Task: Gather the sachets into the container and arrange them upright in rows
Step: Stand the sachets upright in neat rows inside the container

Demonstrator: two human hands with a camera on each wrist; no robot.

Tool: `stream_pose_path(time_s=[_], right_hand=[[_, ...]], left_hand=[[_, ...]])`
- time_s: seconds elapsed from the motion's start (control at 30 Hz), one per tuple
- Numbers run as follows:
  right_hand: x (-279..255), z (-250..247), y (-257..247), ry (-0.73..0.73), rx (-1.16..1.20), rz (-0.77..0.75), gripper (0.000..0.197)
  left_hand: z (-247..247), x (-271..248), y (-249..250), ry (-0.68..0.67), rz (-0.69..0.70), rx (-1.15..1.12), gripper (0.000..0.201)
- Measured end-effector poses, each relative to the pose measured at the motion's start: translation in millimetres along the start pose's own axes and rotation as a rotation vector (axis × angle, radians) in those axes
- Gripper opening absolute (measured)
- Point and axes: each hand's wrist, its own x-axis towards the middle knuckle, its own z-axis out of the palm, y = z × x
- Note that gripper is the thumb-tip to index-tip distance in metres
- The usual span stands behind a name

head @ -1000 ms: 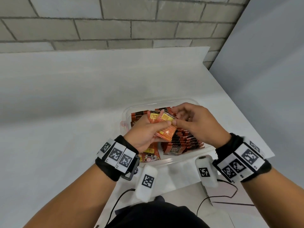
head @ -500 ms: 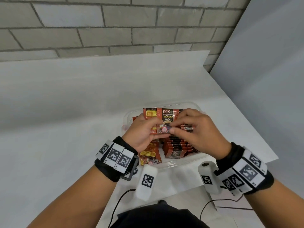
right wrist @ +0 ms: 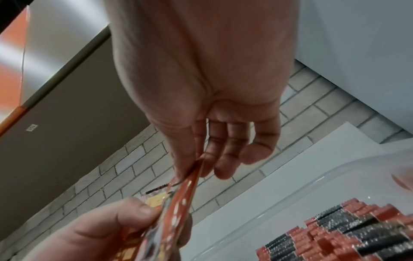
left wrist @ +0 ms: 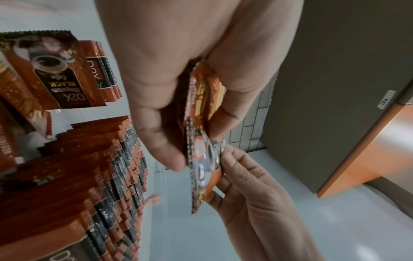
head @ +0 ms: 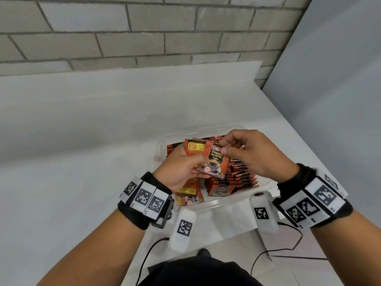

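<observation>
**Two hands, a small fan of sachets, one row waiting below**

Nearest the body, the left hand (head: pixel 181 168) grips a few sachets (head: pixel 208 159) above the clear container (head: pixel 266 183), faces toward the head camera. The right hand (head: pixel 253 155) pinches the top corner of the front one between thumb and forefinger, its other fingers (right wrist: pixel 232 155) loosely curled. Directly beneath, packed rows (head: pixel 233 178) run away from the person; a loose sachet (head: pixel 188 196) lies near the front wall. Beyond, bare worktop (head: pixel 82 131) and brick wall (head: pixel 144 34). Nothing blocks the drop.

The container (head: pixel 266 185) sits on the counter (head: pixel 82 141). Inside it, rows of sachets (head: pixel 237 178) stand at 3 o'clock, and a flat sachet (head: pixel 188 196) lies at 7 o'clock.
</observation>
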Motion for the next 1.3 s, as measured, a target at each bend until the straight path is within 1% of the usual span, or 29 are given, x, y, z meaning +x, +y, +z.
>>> stream_pose_path(time_s=[0.1,0.17,0.2,0.27,0.33,0.43,0.5,0.57,0.7,0.9,1.03,1.13,1.3], right_hand=[[-0.1,-2.1,1.3,0.003,-0.003,0.017,0.011],[-2.4,-4.3,1.6,0.007,0.034,0.042,0.011],[-4.2,-6.3,1.7,-0.003,0.051,0.055,0.01],[-8.6,-10.2,3.8,-0.05,0.062,0.08,0.009],[-12.8,-11.8,8.3,-0.109,0.027,0.101,0.01],[-17.4,-6.7,15.2,-0.22,-0.067,0.118,0.01],[-19.8,-0.5,18.8,-0.274,-0.119,0.116,0.007],[-19.6,6.1,23.7,-0.296,-0.186,0.105,0.006],[-13.1,19.7,39.5,-0.359,-0.433,0.061,0.014],[-11.7,31.3,44.5,-0.352,-0.662,-0.019,0.022],[-11.2,32.8,45.6,-0.352,-0.727,-0.058,0.024],[-11.7,32.3,46.4,-0.359,-0.754,-0.048,0.025],[-10.0,30.9,46.2,-0.373,-0.755,-0.018,0.035]], left_hand=[[-0.7,-1.1,-1.7,-0.009,-0.013,0.034,0.017],[-1.7,-0.6,-3.0,0.023,-0.016,0.041,0.015],[-2.7,0.3,-3.3,0.051,-0.015,0.031,0.017],[-6.5,3.1,-4.3,0.127,-0.025,-0.027,0.023],[-10.3,4.9,-3.0,0.188,-0.044,-0.102,0.018],[-14.2,6.6,-2.1,0.221,-0.06,-0.182,0.012],[-14.9,7.2,-2.6,0.224,-0.057,-0.18,0.011],[-14.5,7.4,-3.0,0.213,-0.059,-0.17,0.011],[-13.9,8.0,-5.3,0.198,-0.072,-0.16,0.01],[-14.2,5.7,-5.7,0.183,-0.074,-0.137,0.009],[-13.9,5.0,-5.8,0.185,-0.076,-0.144,0.009],[-12.6,5.4,-6.5,0.184,-0.079,-0.137,0.01],[-11.4,6.4,-6.9,0.192,-0.078,-0.139,0.012]])
